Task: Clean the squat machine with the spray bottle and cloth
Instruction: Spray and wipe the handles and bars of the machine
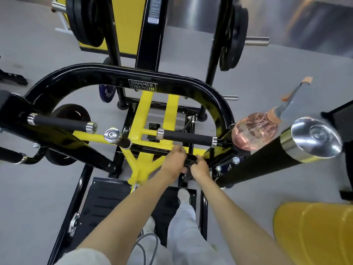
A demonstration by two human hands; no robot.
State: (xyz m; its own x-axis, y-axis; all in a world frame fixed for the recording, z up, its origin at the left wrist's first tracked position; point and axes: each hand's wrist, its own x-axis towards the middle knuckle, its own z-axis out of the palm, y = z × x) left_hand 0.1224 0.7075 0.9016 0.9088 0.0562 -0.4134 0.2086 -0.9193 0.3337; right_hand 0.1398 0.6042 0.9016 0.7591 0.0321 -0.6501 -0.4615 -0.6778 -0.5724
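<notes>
The squat machine (122, 77) has a curved black tube frame with yellow struts and black foam handles. I stand on its black footplate (99, 203). My left hand (174, 161) and my right hand (199, 167) meet low at the machine's middle, just under the right handle (188, 139). Both are closed on a small black piece (190, 161) stretched between them; it looks like a dark cloth, though blur makes this uncertain. The spray bottle (255, 131), clear with pink liquid and an orange-and-grey head, rests on the machine's right arm, above and right of my hands.
A thick black padded roller with a chrome cap (286, 150) juts toward me at the right. Black weight plates (86, 22) hang on pegs at the back. A yellow curved object (315, 234) lies at the lower right. A grey cable (145, 243) hangs by my legs.
</notes>
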